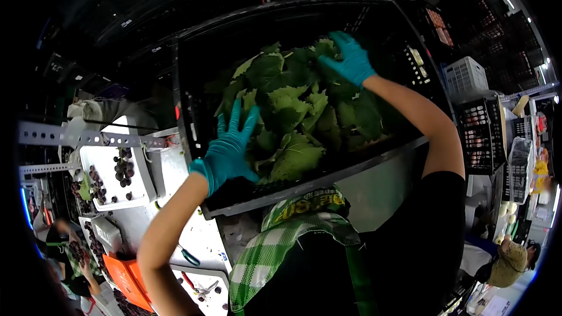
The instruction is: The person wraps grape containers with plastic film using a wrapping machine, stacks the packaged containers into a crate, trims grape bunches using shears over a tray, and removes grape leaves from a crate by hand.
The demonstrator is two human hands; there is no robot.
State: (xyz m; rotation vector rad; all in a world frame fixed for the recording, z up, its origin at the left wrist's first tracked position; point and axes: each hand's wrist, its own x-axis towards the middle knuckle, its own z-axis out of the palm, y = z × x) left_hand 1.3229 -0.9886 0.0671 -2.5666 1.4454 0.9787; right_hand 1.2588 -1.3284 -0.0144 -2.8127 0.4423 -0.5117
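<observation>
A large black plastic crate (316, 182) lies before me, with a heap of broad green grape leaves (290, 108) inside. Both my hands wear teal gloves. My left hand (229, 149) rests at the near left of the heap, fingers spread over the leaves. Toward the far right of the heap, my right hand (350, 58) lies on the leaves with thumb and fingers apart. Neither hand grips anything that I can see. Leaf edges hide the crate's floor.
Left, a white tray (146, 184) holds dark grapes (124, 167) on a white table; red-handled pruning shears (202, 288) lie in another tray near an orange bin (126, 281). Stacked crates (481, 134) stand right. People work at lower left and lower right (508, 263).
</observation>
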